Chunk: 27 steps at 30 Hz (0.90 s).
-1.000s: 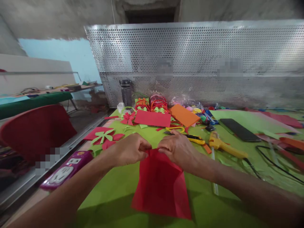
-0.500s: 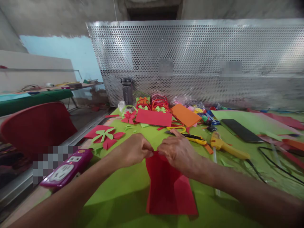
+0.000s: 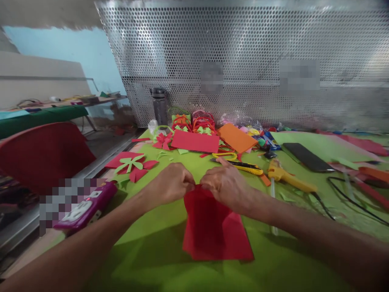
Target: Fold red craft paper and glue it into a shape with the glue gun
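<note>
A red sheet piece (image 3: 209, 227), folded or curved upward, stands on the green table covering (image 3: 146, 259) in front of me. My left hand (image 3: 174, 182) pinches its upper edge from the left. Close beside it, my right hand (image 3: 225, 184) grips the same edge from the right, its fingertips nearly touching the left ones. Behind the right hand lies a yellow cutter (image 3: 247, 167). A yellow glue gun (image 3: 288, 178) rests to the right, with a clear stick near its front.
A purple power strip (image 3: 88, 207) sits at the left edge. Red and green flower cut-outs (image 3: 130, 163), a red rectangle (image 3: 195, 142), an orange sheet (image 3: 236, 138) and a bottle (image 3: 159, 106) are farther back. A black phone (image 3: 307, 157) and a cable lie right.
The view has tilted down slightly, so things sit higher in the picture. Both hands still hold the red piece, whose lower part looks wider and more bent.
</note>
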Motion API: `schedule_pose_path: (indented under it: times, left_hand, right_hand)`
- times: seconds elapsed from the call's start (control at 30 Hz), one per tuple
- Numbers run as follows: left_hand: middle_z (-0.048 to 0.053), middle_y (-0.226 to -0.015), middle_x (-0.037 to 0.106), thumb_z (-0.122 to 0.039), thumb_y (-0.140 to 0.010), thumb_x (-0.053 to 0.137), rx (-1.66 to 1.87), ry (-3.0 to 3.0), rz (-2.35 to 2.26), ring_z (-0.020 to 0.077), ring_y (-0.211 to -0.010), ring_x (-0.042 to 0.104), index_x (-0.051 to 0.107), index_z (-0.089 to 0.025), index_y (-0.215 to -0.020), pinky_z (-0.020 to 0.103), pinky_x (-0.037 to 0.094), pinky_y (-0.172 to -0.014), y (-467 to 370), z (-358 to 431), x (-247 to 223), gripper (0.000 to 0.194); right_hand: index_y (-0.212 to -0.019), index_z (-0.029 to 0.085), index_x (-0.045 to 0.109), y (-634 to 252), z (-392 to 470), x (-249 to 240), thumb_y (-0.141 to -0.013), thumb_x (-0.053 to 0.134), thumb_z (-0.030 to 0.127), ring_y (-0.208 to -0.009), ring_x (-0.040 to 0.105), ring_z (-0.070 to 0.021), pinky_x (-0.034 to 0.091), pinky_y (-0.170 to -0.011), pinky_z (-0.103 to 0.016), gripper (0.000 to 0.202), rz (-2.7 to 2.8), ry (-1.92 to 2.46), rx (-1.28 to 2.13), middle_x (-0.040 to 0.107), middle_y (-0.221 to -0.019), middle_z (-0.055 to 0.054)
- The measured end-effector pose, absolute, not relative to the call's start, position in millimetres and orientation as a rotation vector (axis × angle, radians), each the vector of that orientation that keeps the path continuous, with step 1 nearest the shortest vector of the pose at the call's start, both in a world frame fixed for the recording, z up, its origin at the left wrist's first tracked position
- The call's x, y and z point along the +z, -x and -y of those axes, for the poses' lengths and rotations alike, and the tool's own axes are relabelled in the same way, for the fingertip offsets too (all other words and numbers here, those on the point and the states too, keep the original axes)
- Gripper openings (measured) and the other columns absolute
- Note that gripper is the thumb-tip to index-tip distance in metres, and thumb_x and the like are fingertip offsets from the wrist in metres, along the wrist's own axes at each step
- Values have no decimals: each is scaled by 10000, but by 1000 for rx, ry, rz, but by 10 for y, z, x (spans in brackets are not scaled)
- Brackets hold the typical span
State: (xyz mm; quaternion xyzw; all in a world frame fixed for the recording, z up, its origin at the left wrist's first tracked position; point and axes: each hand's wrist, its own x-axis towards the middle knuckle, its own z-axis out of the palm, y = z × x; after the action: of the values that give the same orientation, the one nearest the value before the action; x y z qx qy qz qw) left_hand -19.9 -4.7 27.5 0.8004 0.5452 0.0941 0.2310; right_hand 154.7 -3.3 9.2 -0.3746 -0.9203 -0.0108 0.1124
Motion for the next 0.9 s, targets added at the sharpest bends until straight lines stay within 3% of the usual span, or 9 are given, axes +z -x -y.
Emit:
schedule_pose_path:
  times: [0.2, 0.33, 0.63, 0.8, 0.9]
  left_hand:
    - [-40, -449, 435, -213, -688, 483, 284, -2284, -1484, 70, -445, 368, 623, -141, -560, 195, 243, -442, 184, 52, 240, 202]
    - [-30, -461, 487, -156, -670, 467, 265, -2333, -1522, 73, -443, 419, 631, -142, -567, 198, 262, -458, 154, 73, 267, 194]
    - [-13, -481, 525, -83, -666, 480, 306, -2486, -1513, 84, -456, 422, 650, -150, -586, 223, 233, -476, 145, 100, 252, 200]
    - [-10, -471, 535, -71, -641, 471, 374, -2525, -1463, 83, -451, 425, 632, -145, -556, 216, 226, -460, 147, 98, 221, 196]
    - [6, -514, 584, -62, -641, 464, 476, -2470, -1443, 93, -475, 461, 647, -141, -575, 211, 255, -463, 142, 91, 195, 210]
  right_hand:
    - [-554, 162, 601, -1520, -6, 172, -766, 518, 100, -484, 386, -66, 294, -750, -280, 237, 2657, 1213, 127, 530, -493, 44]
    - [-567, 157, 602, -1505, -14, 166, -750, 511, 101, -481, 348, -74, 283, -665, -262, 212, 2668, 1238, 125, 526, -502, 31]
    - [-575, 167, 577, -1494, 11, 154, -681, 512, 71, -480, 319, -75, 279, -710, -273, 157, 2672, 1228, 75, 481, -489, 55]
    - [-617, 173, 588, -1475, 50, 178, -730, 496, 73, -549, 428, -92, 259, -847, -335, 177, 2661, 1265, 75, 573, -578, 28]
    - [-623, 171, 585, -1476, 60, 178, -746, 477, 74, -578, 450, -103, 264, -848, -346, 190, 2643, 1269, 83, 592, -612, 14]
